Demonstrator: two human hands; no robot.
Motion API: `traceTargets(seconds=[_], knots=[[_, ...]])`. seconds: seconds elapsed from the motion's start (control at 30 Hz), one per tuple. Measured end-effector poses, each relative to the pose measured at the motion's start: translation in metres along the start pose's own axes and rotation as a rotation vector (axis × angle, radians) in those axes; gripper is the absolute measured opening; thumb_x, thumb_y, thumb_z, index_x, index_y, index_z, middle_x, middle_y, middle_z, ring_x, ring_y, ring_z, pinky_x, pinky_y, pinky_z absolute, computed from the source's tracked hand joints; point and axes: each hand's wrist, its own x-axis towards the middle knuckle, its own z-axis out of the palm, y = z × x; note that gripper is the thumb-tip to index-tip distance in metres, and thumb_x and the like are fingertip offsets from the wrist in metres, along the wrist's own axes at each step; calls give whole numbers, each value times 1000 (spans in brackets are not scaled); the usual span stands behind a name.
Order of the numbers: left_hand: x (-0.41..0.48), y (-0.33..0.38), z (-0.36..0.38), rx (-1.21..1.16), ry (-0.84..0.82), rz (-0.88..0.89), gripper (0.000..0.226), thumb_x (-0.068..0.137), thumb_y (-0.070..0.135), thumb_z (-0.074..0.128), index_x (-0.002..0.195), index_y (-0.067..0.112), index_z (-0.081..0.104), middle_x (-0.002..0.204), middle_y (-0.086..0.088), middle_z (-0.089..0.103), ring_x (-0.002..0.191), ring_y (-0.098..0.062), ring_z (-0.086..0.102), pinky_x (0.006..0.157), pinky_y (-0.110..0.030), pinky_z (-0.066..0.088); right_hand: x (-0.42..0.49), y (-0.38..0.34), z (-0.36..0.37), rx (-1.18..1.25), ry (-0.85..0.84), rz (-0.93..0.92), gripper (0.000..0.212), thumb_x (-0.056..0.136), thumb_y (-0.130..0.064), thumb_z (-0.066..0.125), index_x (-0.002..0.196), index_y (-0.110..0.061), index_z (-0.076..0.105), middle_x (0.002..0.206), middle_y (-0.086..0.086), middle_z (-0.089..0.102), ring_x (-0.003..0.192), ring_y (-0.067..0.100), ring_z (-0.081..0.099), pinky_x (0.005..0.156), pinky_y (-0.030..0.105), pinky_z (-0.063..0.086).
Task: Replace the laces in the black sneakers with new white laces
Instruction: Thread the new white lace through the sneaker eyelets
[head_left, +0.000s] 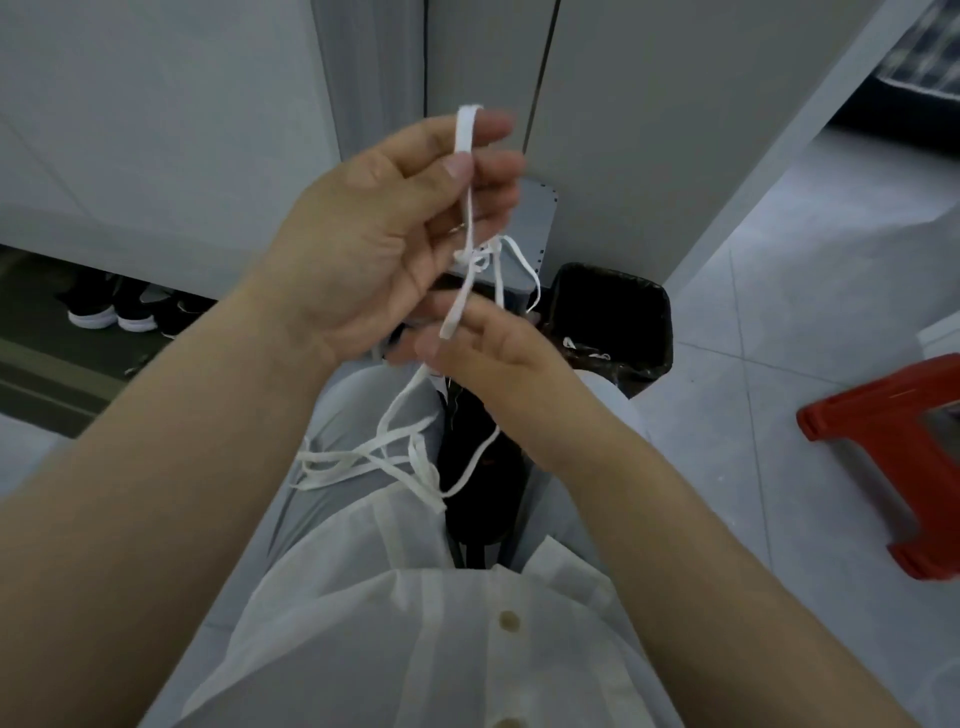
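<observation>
white laces (470, 208) hang in a tangled bunch between my two hands, held up in front of me and above my lap. my left hand (384, 234) is the higher one. its grip is clenched on the laces, thumb and fingers pinching a flat strand whose folded top sticks up past the fingertips. a small knot sits just below that pinch. my right hand (498, 348) is lower, near the left wrist, its grip pinching a loose strand end, though blur softens the fingers. more loops trail down over my grey trousers (343, 415) and white shirt (415, 623). a dark shape (478, 457) lies between my knees; i cannot tell what it is. black sneakers (111, 309) stand on the floor at left. a black bin (657, 322) and a red stool (893, 457) stand at right.
</observation>
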Motion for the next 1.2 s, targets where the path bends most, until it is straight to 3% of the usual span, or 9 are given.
traceTargets(seconds=[0.17, 0.33, 0.43, 0.6, 0.73, 0.83, 0.93, 1.07, 1.2], knots=[[6, 14, -33, 112, 321, 31, 18, 95, 11, 45, 97, 15, 62, 76, 8, 70, 68, -2, 63, 74, -19, 51, -17, 2, -40, -41, 251, 22, 25, 97, -12, 44, 78, -16, 61, 50, -13, 44, 48, 2, 38, 74, 27, 50], [7, -4, -97, 236, 669, -94, 28, 92, 6, 40, 79, 19, 61, 57, 8, 50, 41, -1, 38, 44, -15, 37, -41, 19, -82, -88, 309, 144, 26, 95, -13, 43, 79, -11, 63, 48, -11, 34, 45, 3, 32, 50, 15, 37], [-1, -24, -125, 565, 810, -155, 32, 89, 6, 35, 72, 23, 56, 62, 1, 40, 46, -9, 32, 46, -22, 27, -47, 30, -92, -147, 362, 179, 24, 95, -13, 46, 79, -10, 64, 48, -9, 33, 46, 4, 30, 49, 14, 34], [-23, -51, -165, 913, 907, -252, 31, 91, 8, 34, 100, 10, 64, 69, -11, 49, 55, -16, 39, 51, -28, 30, -51, 33, -105, -201, 428, 199, 23, 95, -14, 48, 78, -12, 65, 49, -13, 36, 48, 4, 31, 51, 17, 33], [-24, -61, -148, 1287, 655, -222, 35, 87, -1, 40, 113, 7, 62, 101, -20, 60, 79, -32, 55, 73, -35, 48, -46, 27, -95, -310, 270, 183, 21, 94, -9, 49, 86, -15, 68, 50, -14, 43, 47, 1, 34, 49, 15, 28], [-24, -64, -75, 1128, 166, 99, 31, 87, 3, 40, 110, 12, 60, 108, 0, 57, 91, 9, 52, 85, -6, 37, -27, 24, -62, -552, 37, 97, 14, 90, -13, 58, 92, -19, 71, 64, -23, 60, 63, -9, 55, 63, 6, 40], [-23, -71, -20, 1028, -235, -33, 25, 97, 21, 42, 119, 20, 53, 104, 10, 57, 92, 8, 53, 78, -3, 38, -9, 24, -41, -652, 3, 39, 14, 90, -14, 59, 91, -12, 72, 64, -26, 60, 66, -10, 56, 65, 7, 40], [-21, -71, -34, 1144, -251, -115, 25, 93, 31, 48, 115, 22, 53, 86, 10, 60, 77, 0, 56, 68, -9, 39, -2, 23, -48, -655, 78, 35, 15, 88, -12, 61, 98, -13, 72, 84, -6, 64, 78, 1, 58, 77, 18, 44], [-22, -68, -59, 1261, -227, -175, 10, 89, 25, 57, 91, 28, 67, 71, 15, 62, 73, 1, 56, 63, -6, 37, -3, 39, -51, -639, 172, 191, 10, 84, -18, 67, 91, -17, 74, 74, -7, 67, 66, -2, 55, 72, 18, 45]])
